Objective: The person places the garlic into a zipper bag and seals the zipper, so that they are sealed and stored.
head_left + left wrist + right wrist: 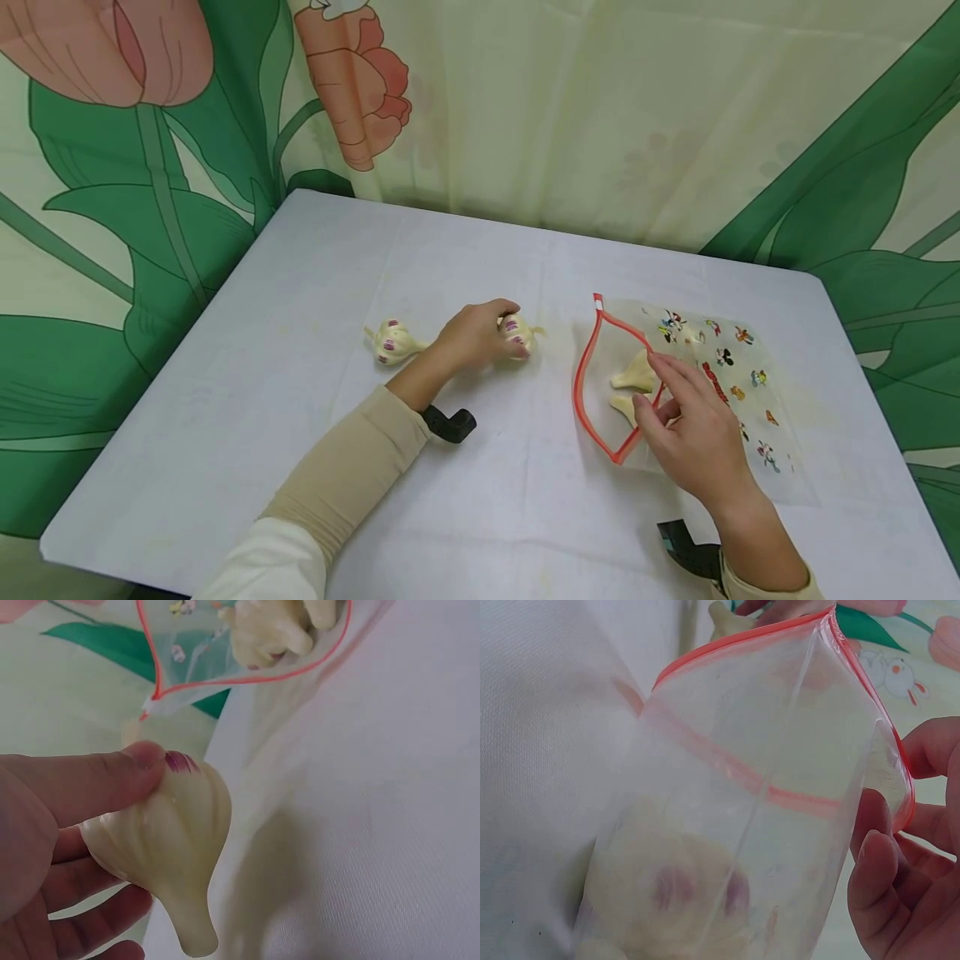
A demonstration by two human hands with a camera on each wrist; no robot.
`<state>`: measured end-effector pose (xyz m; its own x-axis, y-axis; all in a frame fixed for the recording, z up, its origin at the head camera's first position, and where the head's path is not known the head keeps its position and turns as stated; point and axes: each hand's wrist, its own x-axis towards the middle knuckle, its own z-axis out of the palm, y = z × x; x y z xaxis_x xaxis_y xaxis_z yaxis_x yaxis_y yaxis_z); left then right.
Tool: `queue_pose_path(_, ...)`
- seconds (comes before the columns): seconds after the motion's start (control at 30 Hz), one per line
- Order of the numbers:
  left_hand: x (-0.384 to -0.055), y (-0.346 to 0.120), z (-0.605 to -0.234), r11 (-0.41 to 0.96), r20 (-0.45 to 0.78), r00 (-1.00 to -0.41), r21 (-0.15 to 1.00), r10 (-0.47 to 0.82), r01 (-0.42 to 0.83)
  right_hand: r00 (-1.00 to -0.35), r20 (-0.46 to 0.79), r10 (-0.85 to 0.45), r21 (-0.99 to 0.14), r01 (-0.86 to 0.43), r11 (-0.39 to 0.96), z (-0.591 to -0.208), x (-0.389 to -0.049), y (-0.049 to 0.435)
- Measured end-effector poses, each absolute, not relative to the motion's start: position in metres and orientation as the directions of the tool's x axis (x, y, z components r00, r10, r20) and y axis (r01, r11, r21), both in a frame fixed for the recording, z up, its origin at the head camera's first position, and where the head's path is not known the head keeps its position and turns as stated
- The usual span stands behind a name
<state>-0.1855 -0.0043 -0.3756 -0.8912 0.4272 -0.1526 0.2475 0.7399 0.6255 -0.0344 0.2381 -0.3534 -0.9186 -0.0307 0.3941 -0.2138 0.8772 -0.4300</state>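
My left hand (pixel 476 337) grips a garlic bulb (pixel 169 825) with purple streaks, thumb on one side and fingers on the other; its stem points down in the left wrist view. A second garlic bulb (pixel 395 342) lies on the table to the left of that hand. At the right, a clear zip bag (pixel 750 392) with a red rim and cartoon prints lies with its mouth spread, facing left. My right hand (pixel 701 429) pinches the bag's upper rim between thumb and fingers. Garlic bulbs (pixel 675 892) are inside the bag, their stems toward its mouth.
The white-covered table (pixel 225 400) reaches back to a curtain (pixel 562 108) printed with flowers and leaves. Black straps with mounts (pixel 450 425) sit on both wrists.
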Motion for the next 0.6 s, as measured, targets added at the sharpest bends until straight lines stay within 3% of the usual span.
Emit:
queue_pose_path(0.3,-0.172,0.007,-0.371,0.648,-0.129,-0.875,0.723,0.467,0.24,-0.915,0.402,-0.042,-0.419,-0.224,0.88,-0.353,-0.034,0.238)
queue_pose_path(0.6,-0.159,0.033,-0.376,0.543,-0.165,-0.853,0.825,0.494,0.155,-0.916,0.399,-0.046,-0.415,-0.224,0.882,-0.353,-0.034,0.237)
